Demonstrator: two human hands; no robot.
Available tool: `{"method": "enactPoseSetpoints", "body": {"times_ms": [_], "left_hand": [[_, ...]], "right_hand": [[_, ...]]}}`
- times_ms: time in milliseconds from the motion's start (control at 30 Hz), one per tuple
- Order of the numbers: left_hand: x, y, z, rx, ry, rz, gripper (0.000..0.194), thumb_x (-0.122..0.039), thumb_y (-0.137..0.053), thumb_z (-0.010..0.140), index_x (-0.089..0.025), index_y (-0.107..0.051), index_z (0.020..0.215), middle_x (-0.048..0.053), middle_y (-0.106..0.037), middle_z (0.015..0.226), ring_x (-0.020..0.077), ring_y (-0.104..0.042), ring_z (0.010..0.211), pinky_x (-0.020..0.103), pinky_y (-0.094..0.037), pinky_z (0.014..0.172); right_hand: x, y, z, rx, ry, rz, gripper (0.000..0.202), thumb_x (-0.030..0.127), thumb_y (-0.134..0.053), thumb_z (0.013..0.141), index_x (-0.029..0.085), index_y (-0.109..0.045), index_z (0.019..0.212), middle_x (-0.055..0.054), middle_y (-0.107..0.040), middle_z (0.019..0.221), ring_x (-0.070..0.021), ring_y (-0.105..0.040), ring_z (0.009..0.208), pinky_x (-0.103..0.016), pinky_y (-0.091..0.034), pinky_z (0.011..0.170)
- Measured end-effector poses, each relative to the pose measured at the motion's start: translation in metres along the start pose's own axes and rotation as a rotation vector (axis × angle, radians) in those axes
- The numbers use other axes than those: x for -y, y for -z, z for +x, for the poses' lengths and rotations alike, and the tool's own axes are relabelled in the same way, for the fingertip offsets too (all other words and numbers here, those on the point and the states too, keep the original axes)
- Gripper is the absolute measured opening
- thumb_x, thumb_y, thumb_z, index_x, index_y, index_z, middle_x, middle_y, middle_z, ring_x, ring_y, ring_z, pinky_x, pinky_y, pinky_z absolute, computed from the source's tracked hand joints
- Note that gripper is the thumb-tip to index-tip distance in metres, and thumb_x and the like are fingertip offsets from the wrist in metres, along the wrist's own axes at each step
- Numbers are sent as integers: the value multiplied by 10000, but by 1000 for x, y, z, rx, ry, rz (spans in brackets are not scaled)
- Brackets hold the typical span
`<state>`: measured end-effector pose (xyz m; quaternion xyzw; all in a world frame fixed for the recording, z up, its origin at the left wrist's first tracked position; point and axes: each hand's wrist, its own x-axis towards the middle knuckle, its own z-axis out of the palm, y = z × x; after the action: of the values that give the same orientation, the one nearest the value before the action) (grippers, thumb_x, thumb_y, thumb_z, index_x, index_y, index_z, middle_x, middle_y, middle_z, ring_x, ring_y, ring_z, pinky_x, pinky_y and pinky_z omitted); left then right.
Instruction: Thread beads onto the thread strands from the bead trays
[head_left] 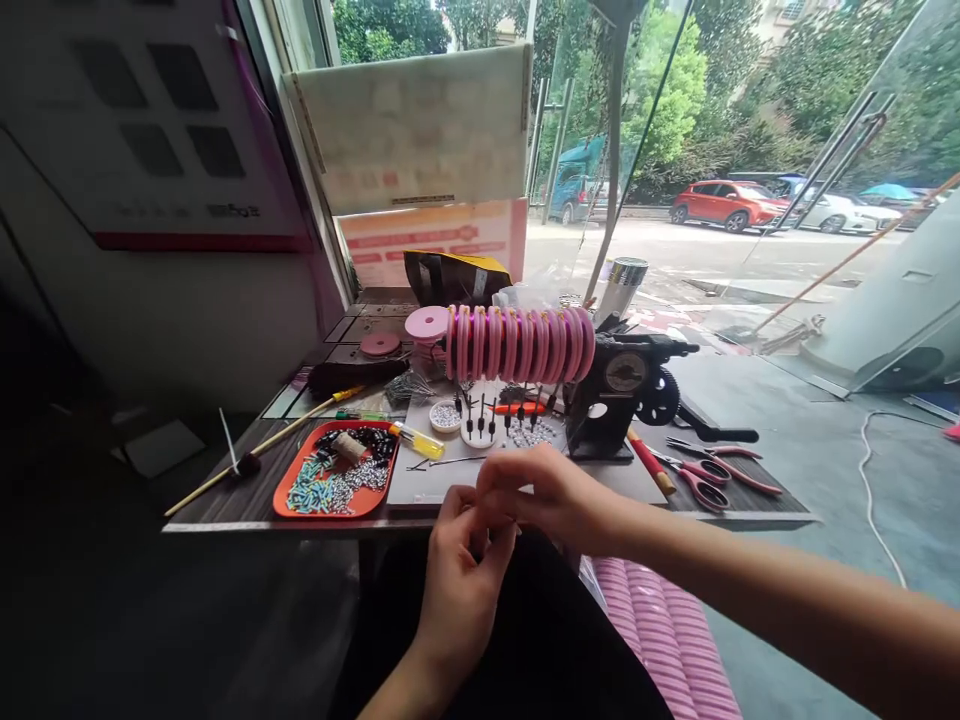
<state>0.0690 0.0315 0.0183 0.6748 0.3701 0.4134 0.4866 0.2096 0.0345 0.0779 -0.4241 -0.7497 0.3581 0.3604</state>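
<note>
Just past the table's front edge, my left hand (pixel 463 570) and my right hand (pixel 551 500) meet over my lap. Both have their fingers pinched together; whatever lies between the fingertips is too small or hidden to make out. Behind them stands a black hand-cranked machine (pixel 600 415) carrying a row of pink foam spools (pixel 517 343). Below the row, several black pins (pixel 481 420) stand upright on a small white round base. A dish of small silvery pieces (pixel 445 415) sits to the left of the pins.
An orange tray (pixel 281 497) holds silvery, black and turquoise pieces at left, beside a yellow-handled screwdriver (pixel 420 441). Red-handled scissors (pixel 705 487) and pliers (pixel 739 465) lie at right. A long wooden stick (pixel 247 460) crosses the left edge. Pink spools in plastic (pixel 660 630) lie below right.
</note>
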Motion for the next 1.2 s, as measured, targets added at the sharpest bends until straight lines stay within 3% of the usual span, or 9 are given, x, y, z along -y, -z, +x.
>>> {"method": "enactPoseSetpoints", "body": {"times_ms": [200, 400, 533, 633, 700, 833, 900, 1067, 1200], "left_hand": [[4, -2, 0, -156, -129, 192, 142, -190, -515, 811, -171, -614, 712, 21, -449, 810, 112, -488, 615, 199, -408, 464], [9, -4, 2, -356, -553, 630, 158, -55, -492, 779, -146, -595, 702, 52, -469, 807, 151, -536, 701, 269, -490, 632], [12, 1, 6, -270, -722, 721, 155, -36, -492, 775, -152, -594, 779, 99, -607, 911, 187, -577, 770, 302, -492, 695], [10, 6, 8, -133, -738, 645, 177, -35, -482, 777, -157, -608, 796, 82, -655, 829, 188, -583, 739, 298, -477, 674], [5, 8, 8, -44, -576, 458, 166, -57, -495, 769, -156, -628, 758, 64, -645, 761, 173, -569, 705, 275, -454, 636], [-6, 9, 15, 136, 251, -277, 70, -115, -618, 659, -149, -622, 598, -12, -548, 595, 81, -429, 517, 197, -345, 482], [-8, 10, 22, 226, 529, -509, 69, -135, -639, 610, -135, -599, 553, -45, -464, 513, 49, -347, 449, 174, -293, 425], [-5, 10, 33, 349, 786, -686, 80, -109, -626, 555, -121, -550, 536, -71, -376, 490, 13, -313, 415, 117, -257, 386], [-7, 7, 31, 360, 859, -738, 107, -96, -619, 559, -118, -523, 517, -41, -434, 523, 21, -388, 443, 99, -263, 376]], "right_hand": [[-16, -6, 12, -57, -103, 249, 98, 220, -568, 770, 145, -555, 708, 1, -568, 650, -120, -506, 622, -221, -399, 592], [-21, -6, 22, -41, -186, 363, 198, 338, -572, 737, 147, -525, 706, -17, -571, 672, -131, -538, 642, -264, -446, 652], [-23, -4, 29, -11, -224, 341, 212, 351, -561, 719, 149, -506, 683, -7, -542, 635, -123, -510, 588, -266, -435, 608], [-15, -2, 25, 25, -227, 271, 176, 302, -528, 746, 154, -491, 659, -4, -520, 616, -121, -472, 570, -253, -403, 565], [-6, 0, 16, 16, -218, 192, 122, 249, -530, 760, 161, -490, 685, 7, -490, 630, -121, -436, 585, -248, -374, 566], [4, 2, -12, 17, -30, -273, 30, 165, -451, 828, 174, -477, 841, -23, -492, 778, -141, -438, 665, -265, -368, 621], [1, 2, -25, 55, 149, -511, 101, 114, -405, 826, 168, -482, 862, -53, -505, 834, -150, -453, 693, -266, -378, 612], [-21, -1, -45, 124, 552, -959, 161, 99, -420, 849, 154, -569, 821, -44, -547, 747, -149, -423, 600, -287, -305, 507], [-32, -5, -49, 12, 685, -1029, 169, 108, -449, 863, 117, -608, 804, -16, -540, 622, -133, -396, 526, -303, -273, 489]]}}
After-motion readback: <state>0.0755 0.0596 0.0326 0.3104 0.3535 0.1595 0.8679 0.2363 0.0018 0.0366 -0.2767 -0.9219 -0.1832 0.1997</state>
